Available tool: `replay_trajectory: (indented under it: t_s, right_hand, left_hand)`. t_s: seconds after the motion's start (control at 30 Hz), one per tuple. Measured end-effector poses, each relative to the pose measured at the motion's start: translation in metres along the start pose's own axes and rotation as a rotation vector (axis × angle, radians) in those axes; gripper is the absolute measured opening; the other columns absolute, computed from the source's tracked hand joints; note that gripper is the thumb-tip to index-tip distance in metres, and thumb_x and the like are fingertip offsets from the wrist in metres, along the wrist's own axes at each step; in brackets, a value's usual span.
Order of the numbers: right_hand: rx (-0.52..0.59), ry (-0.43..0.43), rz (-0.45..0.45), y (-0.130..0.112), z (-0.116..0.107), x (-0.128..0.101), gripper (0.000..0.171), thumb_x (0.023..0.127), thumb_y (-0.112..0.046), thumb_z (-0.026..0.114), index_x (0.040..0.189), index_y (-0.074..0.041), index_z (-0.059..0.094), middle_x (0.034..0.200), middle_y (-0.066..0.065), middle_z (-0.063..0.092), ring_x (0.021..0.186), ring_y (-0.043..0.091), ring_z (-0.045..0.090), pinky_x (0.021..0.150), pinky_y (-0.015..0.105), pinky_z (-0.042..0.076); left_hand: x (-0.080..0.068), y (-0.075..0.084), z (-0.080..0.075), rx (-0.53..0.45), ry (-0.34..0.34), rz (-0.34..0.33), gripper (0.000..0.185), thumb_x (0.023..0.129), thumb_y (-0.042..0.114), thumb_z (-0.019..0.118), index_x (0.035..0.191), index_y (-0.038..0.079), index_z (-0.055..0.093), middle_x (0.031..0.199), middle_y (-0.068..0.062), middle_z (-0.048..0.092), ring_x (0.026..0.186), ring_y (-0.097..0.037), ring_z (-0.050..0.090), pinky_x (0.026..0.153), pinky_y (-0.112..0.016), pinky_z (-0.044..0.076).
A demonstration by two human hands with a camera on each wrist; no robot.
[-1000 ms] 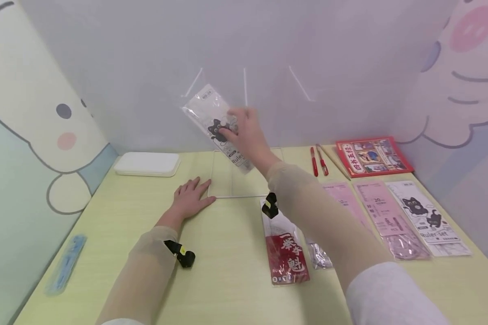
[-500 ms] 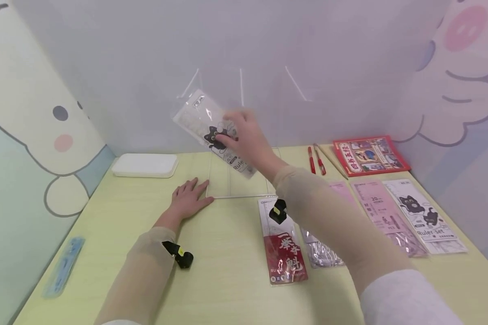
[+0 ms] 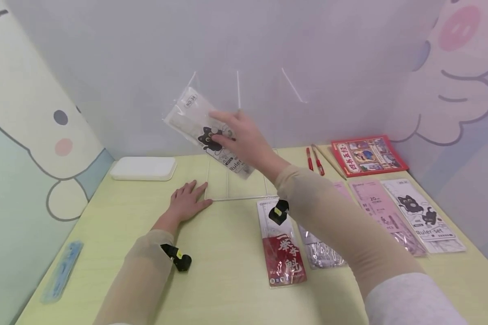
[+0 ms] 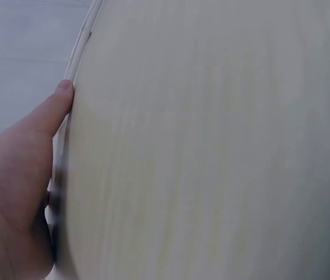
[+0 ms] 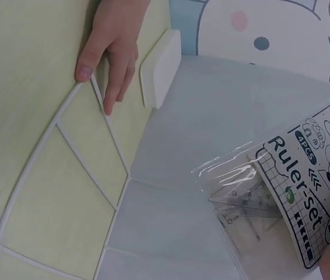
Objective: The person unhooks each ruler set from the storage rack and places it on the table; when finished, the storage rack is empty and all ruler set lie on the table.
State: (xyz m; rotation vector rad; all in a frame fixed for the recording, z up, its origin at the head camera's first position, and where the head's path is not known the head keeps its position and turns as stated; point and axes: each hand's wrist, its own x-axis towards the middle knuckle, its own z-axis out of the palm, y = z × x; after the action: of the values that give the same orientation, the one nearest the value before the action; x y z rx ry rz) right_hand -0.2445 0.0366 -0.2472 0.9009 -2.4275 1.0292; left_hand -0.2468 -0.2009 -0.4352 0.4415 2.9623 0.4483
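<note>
Pale green surface [image 3: 227,253] in a booth with cartoon-animal walls; at its back, a clear acrylic rack [image 3: 237,180] with upright dividers. Held aloft above that rack, tilted, a cat-print ruler-set packet [image 3: 205,131], pinched between thumb and fingers of the right hand [image 3: 244,137]; left hand [image 3: 187,201] flat on the surface, fingers straight, fingertips touching the rack's front left corner. Judged mid-placement; next move likely calls for turning the packet upright and lining it with a slot between dividers. Nearby: red packet [image 3: 284,257], pink packet [image 3: 376,203], second cat packet [image 3: 420,212], two red pens [image 3: 314,160], red booklet [image 3: 368,155], white case [image 3: 143,168], blue packet [image 3: 63,271]; only the thin dividers stand in the way.
</note>
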Motion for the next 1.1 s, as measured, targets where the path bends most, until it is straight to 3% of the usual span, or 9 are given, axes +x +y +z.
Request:
replay_trajectory:
  t_s: [0.17, 0.43, 0.7, 1.1]
  right_hand:
    - [-0.007, -0.02, -0.001, -0.003, 0.003, -0.001, 0.055, 0.088, -0.029, 0.065, 0.14, -0.021, 0.046, 0.117, 0.009, 0.05, 0.096, 0.015, 0.05, 0.073, 0.024, 0.049]
    - [0.067, -0.124, 0.153, 0.025, 0.014, -0.022, 0.053, 0.092, -0.026, 0.061, 0.141, -0.018, 0.042, 0.133, 0.004, 0.048, 0.108, 0.015, 0.052, 0.09, 0.031, 0.045]
    - [0.116, -0.129, 0.343, 0.061, 0.023, -0.057, 0.046, 0.091, -0.022, 0.062, 0.135, -0.015, 0.048, 0.094, 0.004, 0.055, 0.084, 0.018, 0.055, 0.069, 0.031, 0.049]
    - [0.219, -0.28, 0.588, 0.081, 0.033, -0.106, 0.052, 0.088, -0.027, 0.067, 0.135, -0.017, 0.047, 0.099, 0.006, 0.056, 0.08, 0.018, 0.06, 0.067, 0.032, 0.052]
  left_hand:
    - [0.0, 0.0, 0.0, 0.006, 0.011, 0.003, 0.073, 0.091, 0.061, 0.041, 0.149, 0.02, 0.026, 0.153, -0.021, 0.014, 0.136, -0.048, 0.011, 0.104, -0.065, 0.008]
    - [0.004, 0.002, -0.001, 0.007, 0.007, 0.004, 0.072, 0.091, 0.06, 0.043, 0.149, 0.02, 0.028, 0.153, -0.02, 0.014, 0.136, -0.047, 0.011, 0.104, -0.064, 0.008]
    - [0.002, 0.003, -0.002, -0.012, 0.003, 0.006, 0.07, 0.091, 0.058, 0.045, 0.148, 0.02, 0.03, 0.152, -0.021, 0.016, 0.136, -0.048, 0.012, 0.103, -0.065, 0.01]
    - [0.001, -0.002, -0.003, -0.021, -0.014, 0.008, 0.072, 0.091, 0.06, 0.044, 0.149, 0.021, 0.028, 0.153, -0.02, 0.014, 0.135, -0.049, 0.01, 0.101, -0.066, 0.01]
